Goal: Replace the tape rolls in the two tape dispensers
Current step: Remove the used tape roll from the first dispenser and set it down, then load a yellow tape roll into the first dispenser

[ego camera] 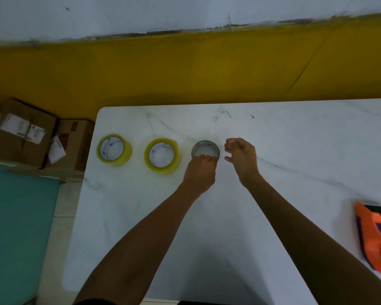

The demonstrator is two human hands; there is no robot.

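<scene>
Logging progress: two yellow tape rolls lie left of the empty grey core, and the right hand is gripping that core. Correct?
Not quite. In the head view the left hand grips the empty grey core; the right hand hovers beside it. The two yellow tape rolls do lie left.

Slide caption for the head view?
Left hand grips empty tape core beside two yellow tape rolls; right hand open.

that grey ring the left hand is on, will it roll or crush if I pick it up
The grey ring looks like an empty core: thin wall, hollow, so probably very light and squashable. It lies flat on the table, so it shouldn't roll unless tipped on edge. The left hand touches its near rim.
</scene>
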